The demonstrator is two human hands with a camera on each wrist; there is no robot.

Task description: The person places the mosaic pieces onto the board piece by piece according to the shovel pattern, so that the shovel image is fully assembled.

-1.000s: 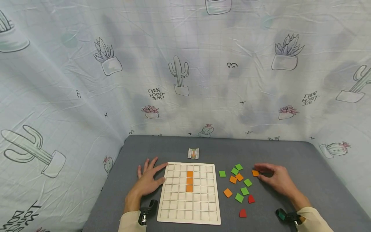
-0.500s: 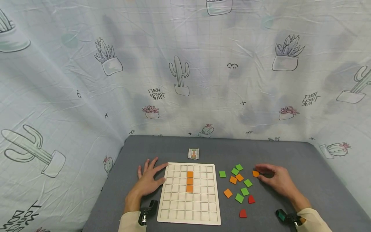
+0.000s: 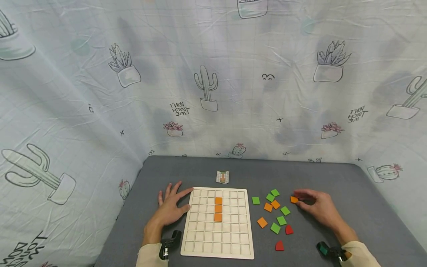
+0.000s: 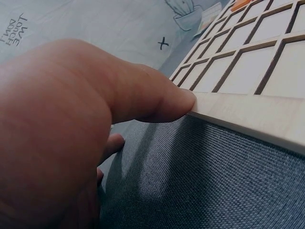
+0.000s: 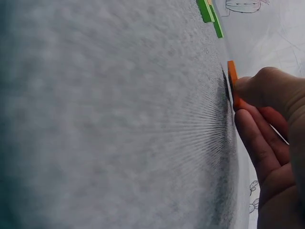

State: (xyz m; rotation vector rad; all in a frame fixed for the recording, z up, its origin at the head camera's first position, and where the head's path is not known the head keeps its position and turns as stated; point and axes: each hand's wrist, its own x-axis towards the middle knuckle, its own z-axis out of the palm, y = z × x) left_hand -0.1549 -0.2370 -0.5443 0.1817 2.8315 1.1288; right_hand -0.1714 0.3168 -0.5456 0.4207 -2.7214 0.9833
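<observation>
A wooden grid board (image 3: 217,237) lies on the grey table, with several orange square tiles (image 3: 218,208) in a column in its upper middle cells. My left hand (image 3: 170,209) touches the board's left edge near its far corner, fingers spread; in the left wrist view the thumb (image 4: 167,100) presses on the rim. To the right of the loose tiles, my right hand (image 3: 317,205) pinches an orange tile (image 3: 294,199) between thumb and fingers. The right wrist view shows this orange tile (image 5: 232,71) tilted up on edge, close to the table surface.
Between board and right hand lie loose green tiles (image 3: 275,227), orange tiles (image 3: 262,222) and two red pieces (image 3: 279,245). A small card (image 3: 222,177) with a printed grid pattern lies beyond the board. A patterned cloth (image 3: 233,92) hangs behind the grey table (image 3: 180,170).
</observation>
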